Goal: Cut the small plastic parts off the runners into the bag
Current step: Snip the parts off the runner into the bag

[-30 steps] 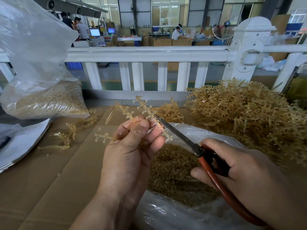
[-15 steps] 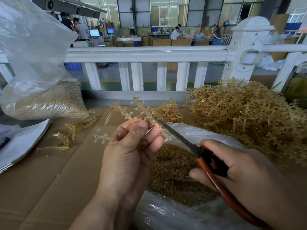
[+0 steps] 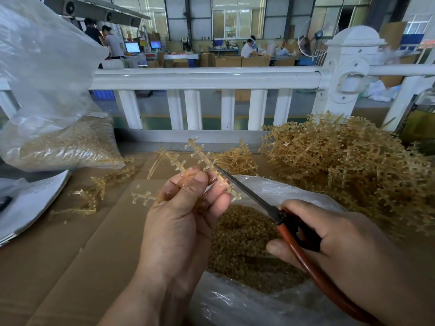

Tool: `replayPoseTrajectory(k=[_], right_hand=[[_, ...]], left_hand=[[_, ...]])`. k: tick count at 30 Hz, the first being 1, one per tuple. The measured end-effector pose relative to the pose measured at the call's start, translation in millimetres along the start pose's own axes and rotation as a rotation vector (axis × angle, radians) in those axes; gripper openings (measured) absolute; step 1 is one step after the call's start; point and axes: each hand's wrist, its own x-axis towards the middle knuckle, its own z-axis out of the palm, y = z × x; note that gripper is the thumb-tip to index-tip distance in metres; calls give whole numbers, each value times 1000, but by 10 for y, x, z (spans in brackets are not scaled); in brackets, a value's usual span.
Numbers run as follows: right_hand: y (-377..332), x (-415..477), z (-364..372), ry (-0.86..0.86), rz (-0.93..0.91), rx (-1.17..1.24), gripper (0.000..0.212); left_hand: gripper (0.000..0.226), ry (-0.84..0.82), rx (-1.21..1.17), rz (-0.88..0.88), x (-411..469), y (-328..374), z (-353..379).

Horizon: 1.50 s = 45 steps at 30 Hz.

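My left hand (image 3: 181, 222) pinches a translucent amber runner (image 3: 204, 161) with small parts branching off it, held up over the open clear plastic bag (image 3: 263, 309). The bag holds a heap of cut amber parts (image 3: 237, 243). My right hand (image 3: 341, 250) grips red-handled scissors (image 3: 289, 229). Their blades look nearly closed, and the tip touches the runner just right of my left fingertips.
A big tangled pile of uncut runners (image 3: 353, 165) lies at the right. Stripped runners (image 3: 94, 194) lie on the cardboard surface (image 3: 58, 267) at the left. A filled clear bag (image 3: 63, 142) and papers (image 3: 28, 203) sit far left. A white railing (image 3: 207, 76) runs behind.
The scissor tip has crept slightly up-left along the runner. Both hands stay in nearly the same place.
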Motion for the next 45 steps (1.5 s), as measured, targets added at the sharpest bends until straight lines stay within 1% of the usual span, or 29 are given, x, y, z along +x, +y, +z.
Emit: replayPoseTrajectory(k=[4, 10, 14, 23, 31, 35, 38, 45], right_hand=[[27, 15, 32, 12, 3, -1, 58], [27, 7, 35, 33, 5, -18, 61], [17, 7, 34, 31, -1, -13, 60], [51, 4, 41, 36, 6, -5, 58], [36, 9, 28, 51, 15, 6, 59], [40, -3, 19, 53, 12, 18, 60], [39, 1, 16, 46, 16, -2, 62], [57, -4, 2, 48, 6, -8, 59]], left_hand=[[3, 6, -2, 1, 2, -4, 10], [4, 5, 18, 17, -13, -8, 2], [14, -13, 35, 21, -32, -5, 13], [18, -9, 45, 3, -48, -16, 46], [10, 1, 9, -47, -55, -35, 58], [15, 2, 7, -61, -57, -47, 72], [14, -8, 3, -70, -61, -46, 66], [14, -11, -1, -83, -66, -53, 73]])
